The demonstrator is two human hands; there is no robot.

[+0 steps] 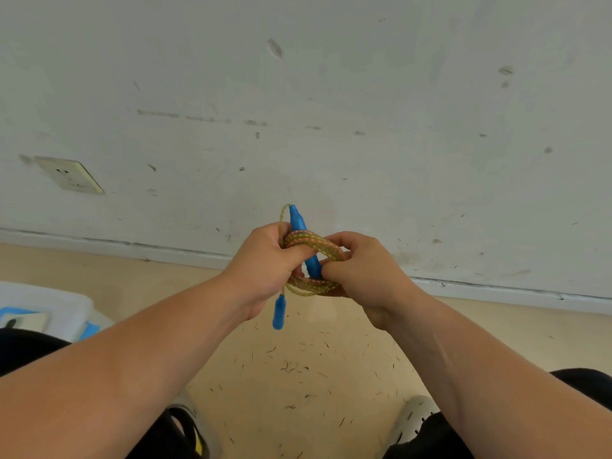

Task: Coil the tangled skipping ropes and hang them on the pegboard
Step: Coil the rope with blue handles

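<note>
A skipping rope [314,246] of yellow-orange braided cord is wound into a small coil between both hands, above the floor in front of a white wall. One blue handle [303,240] runs upright through the coil, its tip pointing up. The second blue handle [279,311] dangles on a short length of cord below my left hand. My left hand [265,266] grips the coil's left side with curled fingers. My right hand [361,270] grips the coil's right side, its fingers pinching by the lower end of the upright handle. No pegboard is in view.
A scuffed white wall [331,94] with a socket [71,175] at the left stands close ahead. The tan floor [298,359] is strewn with small dark debris. A white bin [43,303] with blue items sits at the left. My shoes [414,419] show at the bottom.
</note>
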